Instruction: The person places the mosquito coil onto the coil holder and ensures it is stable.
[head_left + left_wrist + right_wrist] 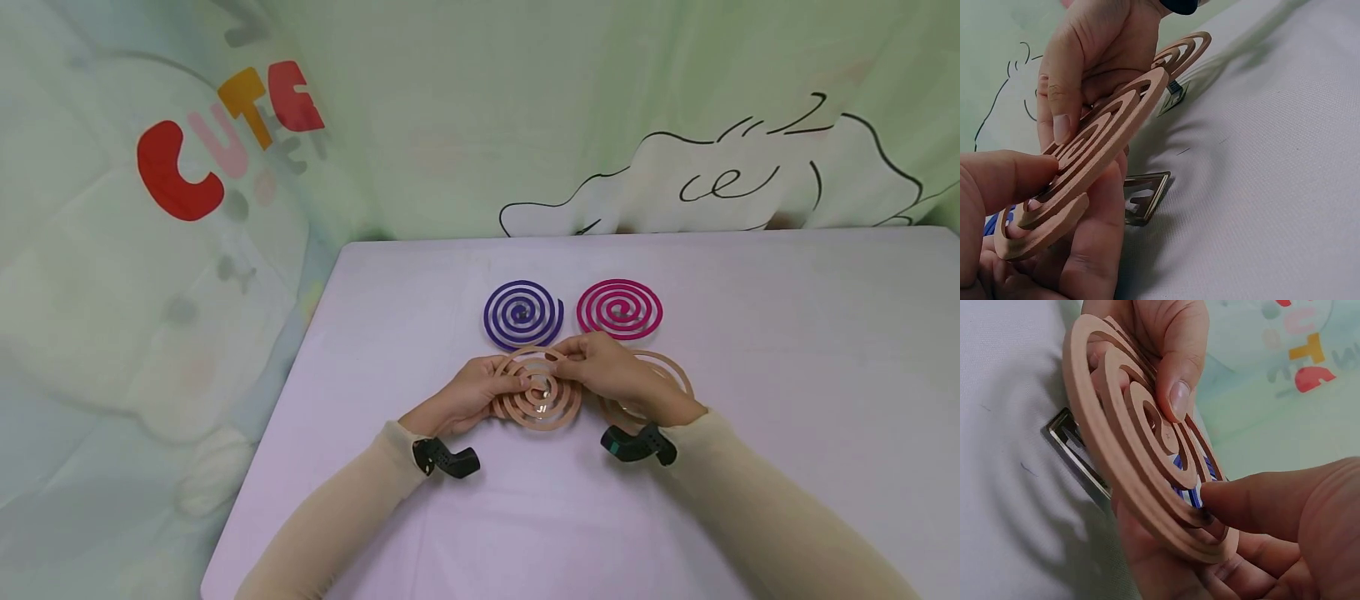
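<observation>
A light-brown mosquito coil (551, 422) is held tilted above the table by both hands. My left hand (474, 393) grips its left side, thumb on the upper face and fingers underneath. My right hand (609, 367) pinches the far right part of the coil, as the right wrist view also shows. Below the coil is a small metal stand (1147, 197), partly hidden; whether it touches the coil I cannot tell. Behind my right wrist is another light-brown coil (678, 371), partly covered, with a metal stand (1175, 99) under it.
Beyond the hands, a dark blue coil (504, 310) is at the left and a magenta coil (619, 285) at the right. The white-covered table (810, 350) meets a printed curtain (450, 125) at the back. Each wrist wears a black camera band (633, 444).
</observation>
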### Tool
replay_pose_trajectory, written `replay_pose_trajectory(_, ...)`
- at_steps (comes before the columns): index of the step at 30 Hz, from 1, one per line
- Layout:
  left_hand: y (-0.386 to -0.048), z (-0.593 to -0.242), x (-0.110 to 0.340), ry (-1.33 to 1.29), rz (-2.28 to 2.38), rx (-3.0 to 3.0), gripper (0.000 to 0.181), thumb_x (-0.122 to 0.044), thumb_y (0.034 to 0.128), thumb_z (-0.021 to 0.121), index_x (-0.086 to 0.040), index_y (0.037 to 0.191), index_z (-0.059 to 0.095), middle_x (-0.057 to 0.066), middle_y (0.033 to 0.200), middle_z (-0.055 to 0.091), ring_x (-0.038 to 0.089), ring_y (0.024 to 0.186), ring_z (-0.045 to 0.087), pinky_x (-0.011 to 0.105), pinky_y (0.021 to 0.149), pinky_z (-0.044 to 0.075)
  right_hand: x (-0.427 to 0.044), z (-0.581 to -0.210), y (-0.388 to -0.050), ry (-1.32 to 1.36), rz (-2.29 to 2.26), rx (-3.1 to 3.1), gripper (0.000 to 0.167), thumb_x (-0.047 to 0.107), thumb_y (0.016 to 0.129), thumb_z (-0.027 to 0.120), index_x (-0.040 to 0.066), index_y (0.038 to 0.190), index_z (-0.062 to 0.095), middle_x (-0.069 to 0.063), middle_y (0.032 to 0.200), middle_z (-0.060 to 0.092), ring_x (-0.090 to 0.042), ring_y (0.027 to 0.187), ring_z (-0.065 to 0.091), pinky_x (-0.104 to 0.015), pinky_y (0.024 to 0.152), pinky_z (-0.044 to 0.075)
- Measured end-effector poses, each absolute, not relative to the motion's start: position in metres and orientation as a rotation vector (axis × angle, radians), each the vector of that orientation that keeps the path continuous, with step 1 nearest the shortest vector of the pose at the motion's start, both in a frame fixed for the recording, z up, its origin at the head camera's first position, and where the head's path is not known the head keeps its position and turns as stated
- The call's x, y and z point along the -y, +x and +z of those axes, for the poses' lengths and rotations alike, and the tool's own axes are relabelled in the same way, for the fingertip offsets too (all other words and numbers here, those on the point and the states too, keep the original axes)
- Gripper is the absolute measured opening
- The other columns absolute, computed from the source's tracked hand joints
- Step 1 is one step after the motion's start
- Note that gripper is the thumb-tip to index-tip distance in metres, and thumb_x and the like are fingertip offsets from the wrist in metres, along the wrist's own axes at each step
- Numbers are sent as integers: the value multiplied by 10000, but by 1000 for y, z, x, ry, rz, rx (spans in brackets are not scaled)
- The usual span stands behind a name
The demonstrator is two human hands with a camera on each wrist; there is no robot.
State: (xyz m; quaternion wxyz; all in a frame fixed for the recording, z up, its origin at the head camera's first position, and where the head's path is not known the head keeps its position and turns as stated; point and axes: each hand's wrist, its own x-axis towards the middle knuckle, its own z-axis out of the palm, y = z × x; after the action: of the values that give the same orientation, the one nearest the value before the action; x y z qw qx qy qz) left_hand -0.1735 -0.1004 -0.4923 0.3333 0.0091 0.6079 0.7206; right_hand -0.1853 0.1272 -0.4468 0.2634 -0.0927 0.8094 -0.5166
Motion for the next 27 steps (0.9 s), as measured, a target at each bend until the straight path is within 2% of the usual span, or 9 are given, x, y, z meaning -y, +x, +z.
replay_pose_trajectory(13,-174,-490,105,20,1851,-1630,134,-49,993,657,0,1116,632,15,797,728,84,657,684,204,561,553,-124,-450,-187,-269,-1370,-2199,349,91,1016,651,-85,1317,637,-65,915,718,-99,762,612,-218,651,530)
replay_pose_trajectory(20,-174,-489,109,44,1828,-1638,163,-31,996,636,18,1145,589,32,773,721,89,605,676,204,521,537,-122,-450,-186,-277,-1380,-2175,366,62,1010,648,-108,1333,618,-67,898,713,-95,739,617,-218,642,535)
replay_pose_trajectory(27,-175,-488,112,20,1759,-1726,108,-84,986,676,-53,1053,596,-12,717,641,66,528,525,200,461,407,-121,-450,-186,-300,-1409,-2161,352,30,998,645,-128,1311,623,-110,959,756,-92,795,651,-213,681,566)
